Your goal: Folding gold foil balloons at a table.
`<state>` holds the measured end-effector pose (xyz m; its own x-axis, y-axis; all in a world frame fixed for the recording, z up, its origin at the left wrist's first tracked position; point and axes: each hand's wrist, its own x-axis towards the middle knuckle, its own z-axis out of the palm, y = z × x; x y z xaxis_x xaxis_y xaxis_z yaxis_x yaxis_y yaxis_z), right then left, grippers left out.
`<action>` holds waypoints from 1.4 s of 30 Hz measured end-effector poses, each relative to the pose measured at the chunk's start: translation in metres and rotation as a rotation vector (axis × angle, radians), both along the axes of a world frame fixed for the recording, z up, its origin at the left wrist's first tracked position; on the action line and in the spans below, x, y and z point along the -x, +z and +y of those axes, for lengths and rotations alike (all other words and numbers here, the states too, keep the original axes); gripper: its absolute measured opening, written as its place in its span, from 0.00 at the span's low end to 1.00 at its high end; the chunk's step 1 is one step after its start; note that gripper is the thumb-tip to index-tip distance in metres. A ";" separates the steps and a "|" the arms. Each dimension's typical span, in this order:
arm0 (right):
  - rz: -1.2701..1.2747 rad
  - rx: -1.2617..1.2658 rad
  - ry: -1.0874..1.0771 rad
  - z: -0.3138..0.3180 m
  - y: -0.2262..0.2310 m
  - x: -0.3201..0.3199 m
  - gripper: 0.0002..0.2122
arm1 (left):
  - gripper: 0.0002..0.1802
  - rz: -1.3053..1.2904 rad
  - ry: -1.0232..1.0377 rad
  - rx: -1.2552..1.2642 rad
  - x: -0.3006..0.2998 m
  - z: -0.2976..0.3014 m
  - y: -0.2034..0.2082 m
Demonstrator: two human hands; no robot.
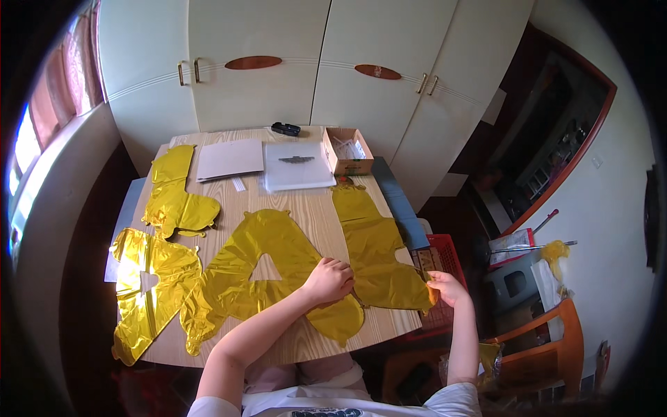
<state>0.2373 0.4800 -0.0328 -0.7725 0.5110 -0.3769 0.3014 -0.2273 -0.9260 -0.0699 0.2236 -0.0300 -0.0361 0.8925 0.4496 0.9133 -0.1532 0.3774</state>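
My right hand [450,286] pinches, thumb against fingers, the lower right corner of an L-shaped gold foil sheet [372,243] lying at the right of the wood-grain table [306,208]. My left hand [330,281], fingers curled, sits where that sheet nears an A-shaped foil [285,240]; whether it grips either, I cannot tell. The two-handed hold probably steadies the thin foil. An upper left foil [170,198] and a lower left foil [167,271] lie spread out, perhaps so their outlines show. At the back, a lidless cardboard box [353,167] holds pale, thin pieces; beside it, a clear plastic sleeve [299,178] has a dark strip [297,160] on or in it. Past the table's right edge stands a red basket [450,251], its contents unclear.
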 end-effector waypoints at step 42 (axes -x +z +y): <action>-0.110 -0.341 -0.200 -0.047 0.004 0.005 0.10 | 0.21 0.065 -0.095 0.371 0.034 0.046 0.009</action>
